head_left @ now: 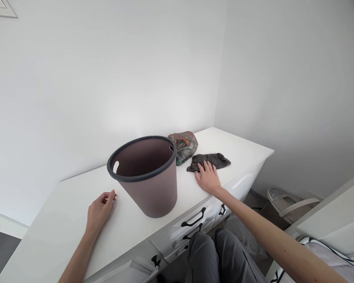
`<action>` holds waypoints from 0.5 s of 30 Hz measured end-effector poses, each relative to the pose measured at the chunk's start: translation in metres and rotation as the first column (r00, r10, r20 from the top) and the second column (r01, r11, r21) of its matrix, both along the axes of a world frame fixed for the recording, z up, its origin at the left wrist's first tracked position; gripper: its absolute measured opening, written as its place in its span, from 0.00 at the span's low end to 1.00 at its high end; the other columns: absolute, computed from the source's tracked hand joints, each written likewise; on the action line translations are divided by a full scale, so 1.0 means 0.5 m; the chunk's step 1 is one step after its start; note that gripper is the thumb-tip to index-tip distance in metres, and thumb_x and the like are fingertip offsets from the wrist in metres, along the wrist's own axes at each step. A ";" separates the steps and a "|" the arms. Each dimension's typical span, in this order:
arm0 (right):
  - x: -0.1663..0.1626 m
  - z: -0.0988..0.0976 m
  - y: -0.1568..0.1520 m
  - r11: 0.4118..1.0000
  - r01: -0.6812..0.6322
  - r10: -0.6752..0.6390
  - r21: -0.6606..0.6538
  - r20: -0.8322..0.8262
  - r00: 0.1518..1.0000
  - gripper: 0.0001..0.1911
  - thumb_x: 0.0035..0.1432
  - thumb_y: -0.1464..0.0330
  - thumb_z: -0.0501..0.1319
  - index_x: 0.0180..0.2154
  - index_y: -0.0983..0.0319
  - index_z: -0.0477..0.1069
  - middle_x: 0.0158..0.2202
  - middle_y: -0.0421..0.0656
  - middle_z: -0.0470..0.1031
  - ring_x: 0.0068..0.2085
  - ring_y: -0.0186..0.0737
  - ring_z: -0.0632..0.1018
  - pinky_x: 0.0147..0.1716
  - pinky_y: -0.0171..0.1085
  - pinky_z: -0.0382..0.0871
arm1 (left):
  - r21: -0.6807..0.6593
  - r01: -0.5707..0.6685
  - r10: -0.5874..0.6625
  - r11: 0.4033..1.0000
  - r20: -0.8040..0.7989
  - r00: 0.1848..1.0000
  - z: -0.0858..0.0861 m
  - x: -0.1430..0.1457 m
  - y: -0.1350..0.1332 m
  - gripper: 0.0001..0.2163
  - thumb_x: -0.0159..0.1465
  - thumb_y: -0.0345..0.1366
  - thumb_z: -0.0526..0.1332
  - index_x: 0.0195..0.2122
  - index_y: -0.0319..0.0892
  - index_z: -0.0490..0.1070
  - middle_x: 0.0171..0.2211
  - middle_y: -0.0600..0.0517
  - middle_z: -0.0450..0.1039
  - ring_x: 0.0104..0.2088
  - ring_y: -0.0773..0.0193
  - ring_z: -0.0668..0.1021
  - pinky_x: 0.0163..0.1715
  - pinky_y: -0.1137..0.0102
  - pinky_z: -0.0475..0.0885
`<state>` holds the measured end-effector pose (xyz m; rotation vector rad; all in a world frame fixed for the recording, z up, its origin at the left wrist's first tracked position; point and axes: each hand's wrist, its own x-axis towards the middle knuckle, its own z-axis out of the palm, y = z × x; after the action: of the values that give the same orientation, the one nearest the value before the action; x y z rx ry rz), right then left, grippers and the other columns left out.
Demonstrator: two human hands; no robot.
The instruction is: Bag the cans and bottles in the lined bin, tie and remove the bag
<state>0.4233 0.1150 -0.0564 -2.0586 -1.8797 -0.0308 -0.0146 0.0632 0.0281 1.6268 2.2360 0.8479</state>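
A brown-mauve trash can (157, 192) with a dark rim stands upright on the white cabinet top, its inside visible and bare. To its left, my left hand (100, 210) rests on the surface with fingers loosely curled in, holding nothing and apart from the can. On the other side, my right hand (209, 179) lies flat with fingers spread, its fingertips on a folded black plastic trash bag (214, 160). Behind the can sits a knotted, filled plastic bag (184, 146), partly hidden by the rim.
The white cabinet (67, 212) stands against the wall, with dark handles (194, 217) on its front. My knees (205, 251) are below its front edge. A pale appliance with a curved handle (297, 205) stands low at the right.
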 end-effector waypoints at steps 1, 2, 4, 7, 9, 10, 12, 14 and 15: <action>0.000 0.000 0.000 1.000 -0.001 0.001 -0.004 -0.002 1.000 0.32 0.73 0.59 0.46 0.70 0.67 0.61 0.74 0.57 0.54 0.74 0.57 0.54 0.71 0.55 0.41 | 0.003 0.002 -0.002 1.000 -0.003 1.000 0.000 0.000 0.000 0.25 0.64 0.63 0.53 0.36 0.47 0.77 0.29 0.51 0.78 0.30 0.58 0.76 0.33 0.66 0.67; 0.000 0.001 0.000 1.000 -0.001 0.001 -0.008 -0.004 1.000 0.32 0.73 0.59 0.46 0.70 0.67 0.61 0.74 0.57 0.54 0.74 0.57 0.54 0.71 0.55 0.41 | 0.004 0.002 -0.002 1.000 -0.004 1.000 0.000 0.000 0.000 0.25 0.64 0.62 0.53 0.35 0.47 0.77 0.29 0.51 0.78 0.30 0.57 0.76 0.33 0.66 0.67; 0.001 0.001 0.000 1.000 -0.001 0.001 -0.010 -0.010 1.000 0.32 0.73 0.58 0.45 0.70 0.67 0.61 0.74 0.57 0.54 0.74 0.57 0.54 0.71 0.55 0.41 | 0.003 -0.001 0.001 1.000 -0.002 1.000 0.002 0.002 0.000 0.25 0.64 0.62 0.53 0.35 0.46 0.77 0.28 0.51 0.78 0.30 0.57 0.76 0.33 0.66 0.67; 0.001 0.000 0.000 1.000 0.000 0.000 0.006 -0.009 1.000 0.32 0.73 0.58 0.46 0.70 0.67 0.61 0.74 0.57 0.55 0.74 0.58 0.54 0.71 0.54 0.41 | 0.006 -0.006 0.005 1.000 0.011 1.000 0.007 0.006 -0.003 0.24 0.63 0.61 0.54 0.35 0.46 0.77 0.29 0.51 0.78 0.29 0.58 0.76 0.32 0.67 0.67; 0.000 0.000 0.000 1.000 -0.003 0.003 0.011 -0.005 1.000 0.32 0.73 0.59 0.46 0.70 0.67 0.62 0.74 0.57 0.56 0.74 0.58 0.55 0.71 0.55 0.42 | 0.014 -0.008 0.008 1.000 0.019 1.000 0.011 0.009 -0.005 0.24 0.63 0.61 0.54 0.34 0.46 0.77 0.28 0.51 0.78 0.29 0.58 0.75 0.31 0.67 0.67; 0.000 0.000 0.000 1.000 -0.005 0.005 0.013 -0.003 1.000 0.32 0.73 0.59 0.46 0.70 0.67 0.62 0.74 0.57 0.56 0.74 0.58 0.55 0.71 0.55 0.42 | 0.016 -0.009 0.009 1.000 0.020 1.000 0.012 0.010 -0.005 0.24 0.63 0.61 0.54 0.34 0.46 0.77 0.28 0.51 0.78 0.29 0.58 0.75 0.31 0.67 0.67; 0.000 0.000 0.000 1.000 -0.007 0.007 0.016 -0.002 1.000 0.32 0.72 0.59 0.46 0.70 0.67 0.62 0.74 0.57 0.56 0.74 0.58 0.55 0.71 0.55 0.42 | 0.016 -0.010 0.010 1.000 0.018 1.000 0.012 0.011 -0.006 0.23 0.63 0.61 0.54 0.34 0.46 0.77 0.28 0.51 0.78 0.29 0.58 0.75 0.31 0.67 0.67; 0.000 0.000 0.000 1.000 -0.007 0.007 0.018 -0.001 1.000 0.32 0.73 0.59 0.46 0.70 0.67 0.62 0.74 0.57 0.56 0.74 0.58 0.55 0.71 0.55 0.42 | 0.014 -0.010 0.010 1.000 0.018 1.000 0.011 0.010 -0.006 0.24 0.63 0.61 0.54 0.34 0.46 0.77 0.28 0.51 0.78 0.29 0.57 0.75 0.32 0.67 0.67; 0.000 0.000 0.000 1.000 -0.007 0.007 0.017 -0.002 1.000 0.31 0.72 0.59 0.46 0.70 0.67 0.62 0.74 0.57 0.56 0.74 0.58 0.55 0.71 0.54 0.42 | 0.012 -0.009 0.009 1.000 0.020 1.000 0.010 0.010 -0.006 0.24 0.63 0.61 0.54 0.34 0.46 0.77 0.28 0.51 0.78 0.29 0.57 0.75 0.32 0.67 0.67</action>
<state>0.4234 0.1148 -0.0566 -2.0401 -1.8795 -0.0427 -0.0097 0.0605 0.0332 1.6078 2.2303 0.8778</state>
